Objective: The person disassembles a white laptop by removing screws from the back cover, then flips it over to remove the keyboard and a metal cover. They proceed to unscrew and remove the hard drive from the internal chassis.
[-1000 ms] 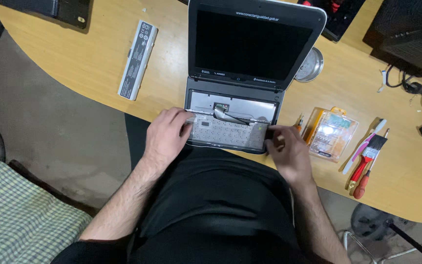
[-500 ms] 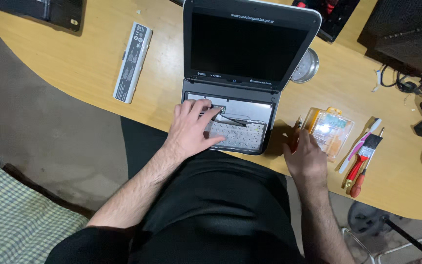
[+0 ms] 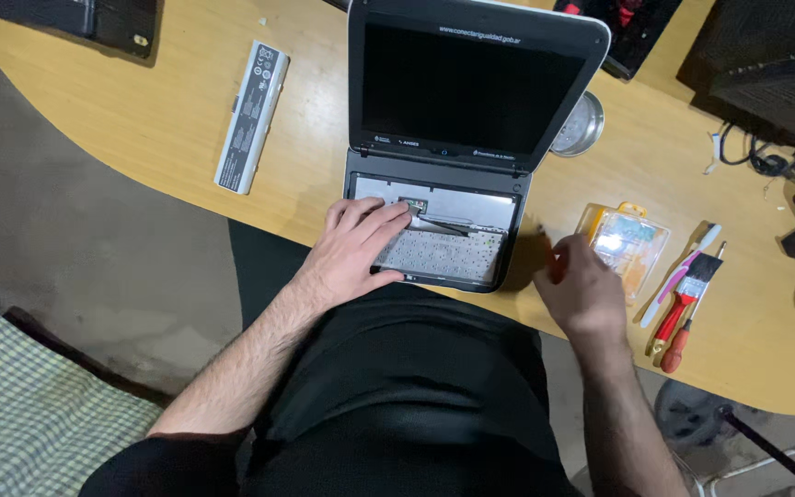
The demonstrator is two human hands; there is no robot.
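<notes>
A small grey laptop (image 3: 476, 87) stands open on the wooden table (image 3: 121, 129), its screen dark. Its keyboard (image 3: 457, 253) lies loose and tilted over the open base, where a thin dark strip crosses a metal plate. My left hand (image 3: 356, 244) rests flat on the left part of the keyboard, fingers stretched toward the strip. My right hand (image 3: 586, 294) hovers to the right of the laptop at the table's edge. It is blurred, with fingers curled around a small orange-handled screwdriver (image 3: 555, 269) that shows only at the thumb.
A long grey battery pack (image 3: 250, 115) lies to the left. An orange clear plastic case (image 3: 626, 237), a pink toothbrush (image 3: 687, 267) and a red-handled brush (image 3: 683, 299) lie to the right. A round metal dish (image 3: 581, 124) sits behind the lid. Dark equipment (image 3: 766, 64) and cables fill the far right.
My left hand slid from the keyboard's front edge up onto it. My right hand left the keyboard, moved right to the screwdriver by the orange case, and drew back toward me.
</notes>
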